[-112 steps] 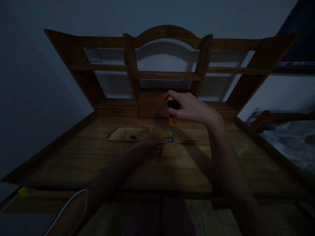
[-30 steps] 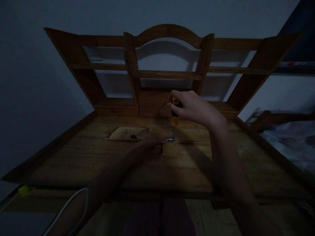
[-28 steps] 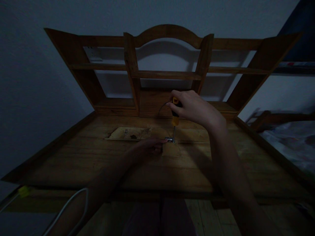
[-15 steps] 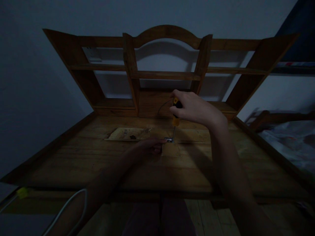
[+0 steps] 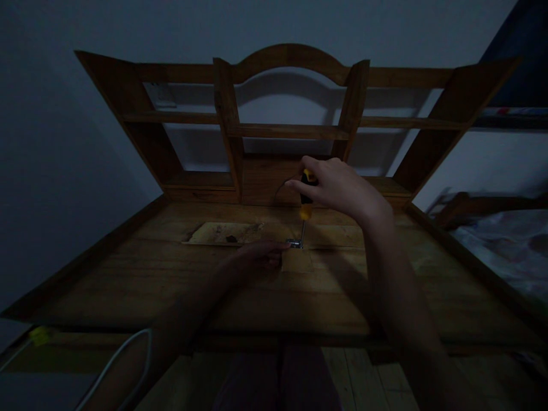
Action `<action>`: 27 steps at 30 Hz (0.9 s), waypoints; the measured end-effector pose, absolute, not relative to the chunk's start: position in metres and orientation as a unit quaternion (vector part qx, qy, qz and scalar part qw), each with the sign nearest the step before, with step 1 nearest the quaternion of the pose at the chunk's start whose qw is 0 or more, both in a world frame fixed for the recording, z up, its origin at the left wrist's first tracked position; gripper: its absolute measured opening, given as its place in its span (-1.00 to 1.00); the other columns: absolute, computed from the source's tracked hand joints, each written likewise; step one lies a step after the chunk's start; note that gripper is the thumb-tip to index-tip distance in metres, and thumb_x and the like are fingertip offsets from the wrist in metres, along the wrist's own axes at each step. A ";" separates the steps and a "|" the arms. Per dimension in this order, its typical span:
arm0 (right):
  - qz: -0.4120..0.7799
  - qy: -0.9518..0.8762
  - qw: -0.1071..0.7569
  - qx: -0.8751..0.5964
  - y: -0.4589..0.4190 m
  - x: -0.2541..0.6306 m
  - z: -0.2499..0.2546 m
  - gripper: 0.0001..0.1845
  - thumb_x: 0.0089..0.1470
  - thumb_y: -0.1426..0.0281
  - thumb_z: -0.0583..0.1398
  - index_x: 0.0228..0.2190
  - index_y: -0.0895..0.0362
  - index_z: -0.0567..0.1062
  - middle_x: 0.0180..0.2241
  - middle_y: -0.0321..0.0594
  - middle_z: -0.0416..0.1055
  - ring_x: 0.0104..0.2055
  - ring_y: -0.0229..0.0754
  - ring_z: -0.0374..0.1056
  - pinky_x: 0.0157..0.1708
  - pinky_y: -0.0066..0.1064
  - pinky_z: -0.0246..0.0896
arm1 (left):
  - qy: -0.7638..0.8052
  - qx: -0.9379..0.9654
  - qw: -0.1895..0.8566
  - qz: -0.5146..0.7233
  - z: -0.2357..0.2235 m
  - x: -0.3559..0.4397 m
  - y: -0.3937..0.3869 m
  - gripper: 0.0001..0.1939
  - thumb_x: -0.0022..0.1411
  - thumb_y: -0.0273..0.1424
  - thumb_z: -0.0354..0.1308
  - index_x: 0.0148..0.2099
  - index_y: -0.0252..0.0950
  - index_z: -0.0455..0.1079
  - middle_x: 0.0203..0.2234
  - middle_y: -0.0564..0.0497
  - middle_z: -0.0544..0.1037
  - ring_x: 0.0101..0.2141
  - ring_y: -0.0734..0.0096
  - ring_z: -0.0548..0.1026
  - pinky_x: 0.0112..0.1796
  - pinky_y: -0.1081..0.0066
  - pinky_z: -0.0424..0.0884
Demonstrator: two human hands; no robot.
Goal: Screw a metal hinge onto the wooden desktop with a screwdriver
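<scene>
The scene is dim. My right hand is wrapped round the black and yellow handle of a screwdriver, which stands upright. Its tip rests on a small shiny metal fitting on the wooden desk top. My left hand lies low on the desk, fingertips pinched at the left side of that fitting. A small pale square of wood lies just in front of the fitting.
A wooden hutch with shelves rises at the back of the desk against the wall. A lighter worn patch marks the desk left of the fitting. A white cable loops at lower left. Bedding lies at right.
My right hand's fingers have shifted round the screwdriver handle between frames, as in turning it; the tip has stayed on the fitting. My left hand has not moved.
</scene>
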State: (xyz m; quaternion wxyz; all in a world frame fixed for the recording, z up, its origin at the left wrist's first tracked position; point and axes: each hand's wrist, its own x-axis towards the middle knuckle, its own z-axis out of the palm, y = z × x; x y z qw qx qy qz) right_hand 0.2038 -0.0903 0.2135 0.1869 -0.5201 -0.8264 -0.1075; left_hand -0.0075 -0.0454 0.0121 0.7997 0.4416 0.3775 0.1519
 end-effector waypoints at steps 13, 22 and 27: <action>-0.054 -0.846 0.204 -0.490 -0.091 0.203 0.218 -0.72 0.37 0.33 0.13 -0.04 0.15 0.58 -0.13 0.00 0.64 -0.06 0.09 0.55 -0.04 -0.19 0.30 | 0.403 0.432 0.794 0.146 0.013 -0.007 -0.044 -0.48 0.22 -0.18 0.50 -0.40 -0.23 0.18 -0.67 0.29 0.10 -0.66 0.66 0.03 -0.58 0.52 -0.13; -0.092 -0.817 0.196 -0.534 -0.088 0.201 0.214 -0.56 0.38 0.11 0.13 0.02 0.18 0.53 -0.13 0.08 0.62 -0.09 0.18 0.53 -0.10 -0.12 0.30 | 0.394 0.430 0.796 0.165 0.011 -0.008 -0.046 -0.51 0.20 -0.19 0.51 -0.39 -0.24 0.22 -0.67 0.28 0.13 -0.66 0.66 0.03 -0.58 0.52 -0.13; -0.043 -0.843 0.204 -0.497 -0.089 0.203 0.216 -0.69 0.31 0.23 0.16 -0.04 0.14 0.52 -0.14 0.01 0.62 -0.11 0.10 0.53 -0.13 -0.20 0.28 | 0.400 0.434 0.792 0.153 0.007 -0.008 -0.043 -0.49 0.22 -0.16 0.49 -0.40 -0.23 0.20 -0.67 0.28 0.11 -0.66 0.65 0.02 -0.59 0.51 -0.11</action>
